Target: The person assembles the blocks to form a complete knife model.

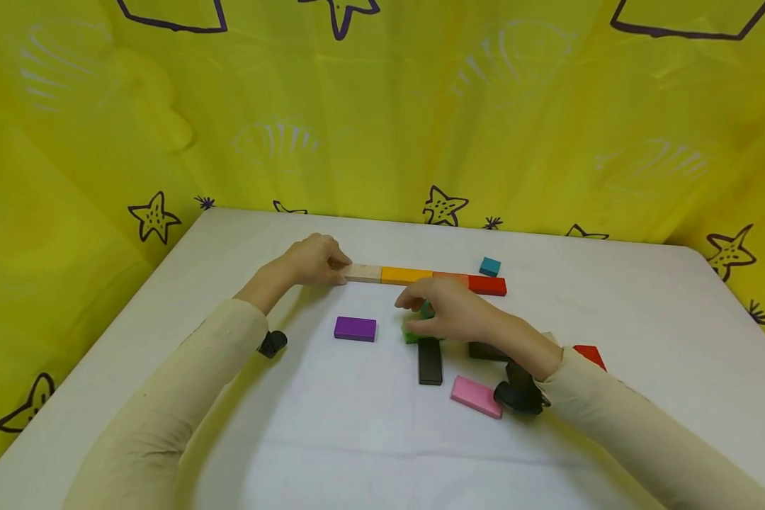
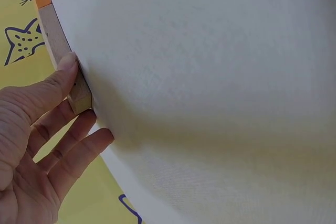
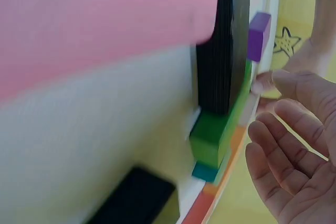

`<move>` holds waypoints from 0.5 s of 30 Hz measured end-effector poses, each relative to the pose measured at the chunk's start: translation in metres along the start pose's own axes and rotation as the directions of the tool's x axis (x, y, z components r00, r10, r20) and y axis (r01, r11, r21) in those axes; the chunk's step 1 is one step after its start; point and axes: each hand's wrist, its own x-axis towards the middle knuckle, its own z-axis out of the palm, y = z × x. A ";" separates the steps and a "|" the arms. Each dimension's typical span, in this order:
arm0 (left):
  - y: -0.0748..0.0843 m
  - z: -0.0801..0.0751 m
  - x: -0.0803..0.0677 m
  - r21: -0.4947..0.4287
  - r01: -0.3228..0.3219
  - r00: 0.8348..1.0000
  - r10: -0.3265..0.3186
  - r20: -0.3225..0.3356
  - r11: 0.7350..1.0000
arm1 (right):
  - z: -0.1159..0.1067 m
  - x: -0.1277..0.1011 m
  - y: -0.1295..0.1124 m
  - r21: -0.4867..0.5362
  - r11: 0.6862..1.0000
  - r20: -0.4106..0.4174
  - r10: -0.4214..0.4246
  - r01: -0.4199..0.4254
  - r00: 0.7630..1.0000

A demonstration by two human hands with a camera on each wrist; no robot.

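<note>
Left hand (image 1: 315, 260) at the left end of the row of blocks (image 1: 423, 278), fingers loosely extended, thumb pressed on the end of the natural wood block (image 1: 363, 273) in the left wrist view, nothing gripped; row running rightward from that block through an orange block (image 1: 406, 275) and a paler orange one to a red block (image 1: 487, 285), all end to end on the white desk (image 1: 612, 319); right hand (image 1: 449, 315) just in front of the row's middle, fingers curved down over a green block (image 1: 413, 336), thumb at its near edge, touching or pinching it, cannot tell which; in the right wrist view fingers spread and slack beside the green block; small teal block (image 1: 490, 266) just behind the row's right end; purple block (image 1: 355, 329) in front of the row's left half; black block (image 1: 430, 361) just nearer than the green one; pink block (image 1: 477, 397) nearer again and to the right; another red block (image 1: 589, 355) well right of the row, beside the right sleeve.
</note>
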 end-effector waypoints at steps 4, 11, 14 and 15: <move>0.001 0.000 0.001 0.006 0.000 1.000 0.000 0.003 1.000 | 0.009 0.007 -0.005 -0.011 1.000 0.037 -0.005 0.006 0.999; 0.002 -0.001 0.000 0.007 -0.019 1.000 0.019 0.005 1.000 | 0.020 0.018 -0.017 -0.033 0.999 0.087 0.020 -0.017 0.996; 0.002 -0.002 -0.001 0.011 -0.026 1.000 0.026 -0.001 1.000 | 0.023 0.022 -0.022 -0.046 0.999 0.097 0.022 -0.017 0.995; 0.002 -0.002 -0.001 0.012 -0.029 1.000 0.030 -0.004 0.999 | 0.024 0.023 -0.023 -0.050 0.999 0.102 0.019 -0.014 0.995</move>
